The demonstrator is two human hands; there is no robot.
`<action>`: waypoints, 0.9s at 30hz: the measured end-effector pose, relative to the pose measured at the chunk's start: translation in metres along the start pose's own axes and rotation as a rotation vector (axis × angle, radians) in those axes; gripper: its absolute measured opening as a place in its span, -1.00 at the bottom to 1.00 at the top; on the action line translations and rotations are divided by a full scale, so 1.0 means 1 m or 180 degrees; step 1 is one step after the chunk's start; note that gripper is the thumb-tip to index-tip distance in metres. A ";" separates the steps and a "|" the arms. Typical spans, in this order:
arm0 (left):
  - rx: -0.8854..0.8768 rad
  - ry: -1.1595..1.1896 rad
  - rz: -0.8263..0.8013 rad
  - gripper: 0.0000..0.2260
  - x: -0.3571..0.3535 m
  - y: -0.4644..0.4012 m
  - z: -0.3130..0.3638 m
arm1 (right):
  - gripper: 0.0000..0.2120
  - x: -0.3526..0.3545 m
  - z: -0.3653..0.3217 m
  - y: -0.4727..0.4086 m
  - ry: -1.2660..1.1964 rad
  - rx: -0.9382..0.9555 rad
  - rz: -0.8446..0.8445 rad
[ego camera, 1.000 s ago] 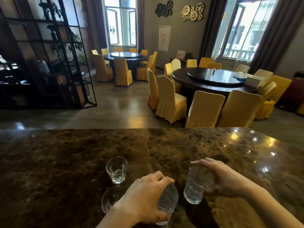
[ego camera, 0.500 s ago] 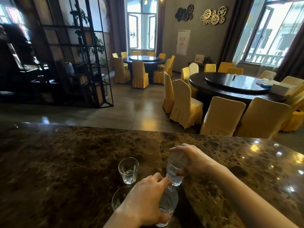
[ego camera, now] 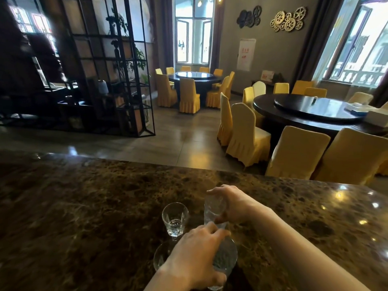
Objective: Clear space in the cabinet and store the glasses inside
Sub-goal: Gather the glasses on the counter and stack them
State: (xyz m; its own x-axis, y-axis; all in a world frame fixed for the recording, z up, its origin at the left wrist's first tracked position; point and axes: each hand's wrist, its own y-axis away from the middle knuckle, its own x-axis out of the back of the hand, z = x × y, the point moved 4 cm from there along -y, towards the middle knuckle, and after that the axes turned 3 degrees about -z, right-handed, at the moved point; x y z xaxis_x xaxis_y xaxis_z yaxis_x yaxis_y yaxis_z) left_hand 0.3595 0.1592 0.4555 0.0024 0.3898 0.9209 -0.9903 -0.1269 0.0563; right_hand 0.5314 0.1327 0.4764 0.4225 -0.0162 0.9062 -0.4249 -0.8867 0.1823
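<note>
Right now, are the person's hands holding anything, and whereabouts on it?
Yes. The right hand grips a glass around its side wall; the left hand clasps another glass, fingers over its rim.

- A dark brown marbled counter (ego camera: 84, 217) fills the foreground, with glints of light at its right end.
- A black metal shelf frame (ego camera: 117, 80) stands at left, plants on its shelves.
- Two round dark tables (ego camera: 310, 110) are ringed by yellow-covered chairs (ego camera: 247, 133).
- Gear-shaped ornaments (ego camera: 288, 18) hang on the grey wall.
</note>
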 end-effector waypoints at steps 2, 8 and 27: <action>-0.0011 0.0008 0.0008 -0.23 0.000 0.000 -0.001 | -0.14 0.001 0.000 0.002 -0.0046 -0.0029 -0.0014; -0.0053 0.0037 0.0012 -0.23 0.005 0.001 0.003 | -0.15 -0.002 -0.001 0.011 -0.0241 -0.0054 0.0021; 0.1107 -0.0584 0.0317 -0.20 0.041 0.017 -0.105 | 0.06 -0.014 0.006 0.089 0.0108 -0.1332 0.0580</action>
State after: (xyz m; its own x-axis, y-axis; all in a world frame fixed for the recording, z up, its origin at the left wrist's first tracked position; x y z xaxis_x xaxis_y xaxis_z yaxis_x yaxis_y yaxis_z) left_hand 0.3279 0.2691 0.4532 -0.0351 0.1948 0.9802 -0.8810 -0.4691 0.0616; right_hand 0.4924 0.0512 0.4776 0.2874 -0.1333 0.9485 -0.7797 -0.6077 0.1508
